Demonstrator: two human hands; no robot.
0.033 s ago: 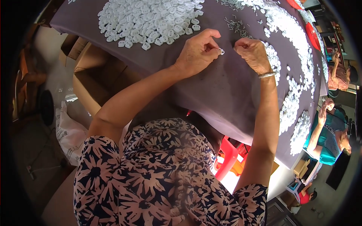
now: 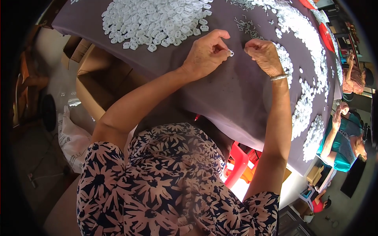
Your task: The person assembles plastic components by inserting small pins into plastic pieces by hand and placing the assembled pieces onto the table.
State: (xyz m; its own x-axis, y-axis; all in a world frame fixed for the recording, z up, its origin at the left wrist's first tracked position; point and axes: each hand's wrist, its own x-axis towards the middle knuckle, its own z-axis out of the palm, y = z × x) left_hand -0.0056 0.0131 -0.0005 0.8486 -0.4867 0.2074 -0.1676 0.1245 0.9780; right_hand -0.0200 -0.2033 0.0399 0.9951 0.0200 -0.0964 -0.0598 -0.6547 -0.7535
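**Small part pinched over grey cloth**

Grey cloth-covered table point(image 2: 220, 98) fills upper frame; heap of small white plastic pieces point(image 2: 157, 21) upper left. Left hand point(image 2: 206, 55) pinches one small white plastic piece point(image 2: 231, 52), upper centre. Right hand point(image 2: 264, 55) curled shut just beside; contents unclear. Risk: loose pinch drops piece into the heap.

Cardboard boxes: 2 open brown cartons point(image 2: 100, 78) on the floor at the left, under the table edge, flaps up.
Sack: 1 white woven bag point(image 2: 73, 137) with dark print, slumped on the floor just beside the cartons.
Small box: 1 tan carton point(image 2: 314, 175) low at the right, below the table corner.
Screens, signs: none visible.
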